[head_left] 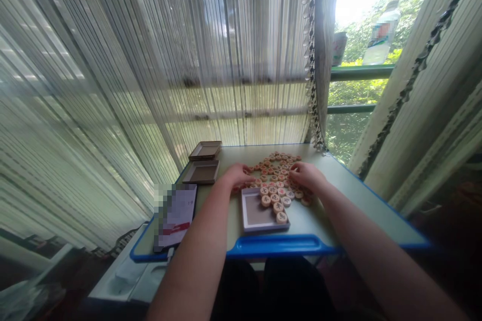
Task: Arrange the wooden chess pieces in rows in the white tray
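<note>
Against round pieces point(275, 178), both hands point(238, 174) point(303, 173) rest half-curled.

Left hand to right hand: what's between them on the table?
Loose round character-marked pieces, spread over the tabletop between the left hand and right hand; the head view shows it.

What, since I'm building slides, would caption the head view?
Left hand and right hand among round game pieces, near a shallow box.

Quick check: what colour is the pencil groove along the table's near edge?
Bright blue; the pencil groove shows best in the head view, the only one.
</note>
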{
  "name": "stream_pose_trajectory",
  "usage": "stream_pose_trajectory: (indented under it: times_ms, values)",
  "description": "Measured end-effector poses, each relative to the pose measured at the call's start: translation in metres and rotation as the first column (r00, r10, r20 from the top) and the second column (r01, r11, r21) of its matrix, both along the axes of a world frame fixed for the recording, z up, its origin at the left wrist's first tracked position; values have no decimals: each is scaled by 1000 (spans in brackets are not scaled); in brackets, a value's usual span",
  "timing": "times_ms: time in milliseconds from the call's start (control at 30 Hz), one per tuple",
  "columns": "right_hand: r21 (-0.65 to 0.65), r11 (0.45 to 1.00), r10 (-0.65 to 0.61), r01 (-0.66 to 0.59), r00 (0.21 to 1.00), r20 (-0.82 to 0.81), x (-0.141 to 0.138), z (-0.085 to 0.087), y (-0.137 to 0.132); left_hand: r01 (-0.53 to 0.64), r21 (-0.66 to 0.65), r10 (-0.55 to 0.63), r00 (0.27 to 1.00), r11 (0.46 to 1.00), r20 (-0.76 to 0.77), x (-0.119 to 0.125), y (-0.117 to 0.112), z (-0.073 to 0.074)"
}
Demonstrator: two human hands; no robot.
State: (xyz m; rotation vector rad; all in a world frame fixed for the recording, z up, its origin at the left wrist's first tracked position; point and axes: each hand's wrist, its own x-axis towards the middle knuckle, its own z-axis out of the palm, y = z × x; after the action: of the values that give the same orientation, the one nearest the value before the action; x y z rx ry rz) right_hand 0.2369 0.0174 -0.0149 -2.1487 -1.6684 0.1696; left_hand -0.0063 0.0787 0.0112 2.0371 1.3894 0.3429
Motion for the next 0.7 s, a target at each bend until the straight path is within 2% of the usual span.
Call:
stream_pose_trajectory:
  times_ms: [167, 400, 533, 700]
  values:
    - [-3, 1000, 2, -2, 1000, -13, 1, -1, 1, 71, -3, -71, 997, 997, -39, -1, -4, 5]
    - [-2, 1000, -11, 11, 1000, 6, 1, -2, 4, 15, -3, -15, 1000, 1000, -9, 4, -9, 5]
    - [57, 998, -27, 25, 999, 32, -3, 2, 4, -8, -29, 7, 999, 1000, -34, 5, -9, 5]
    - [136, 991, 3, -4, 1000, 8, -4, 0, 6, 50, 26, -48, 995, 998, -91, 4, -9, 7]
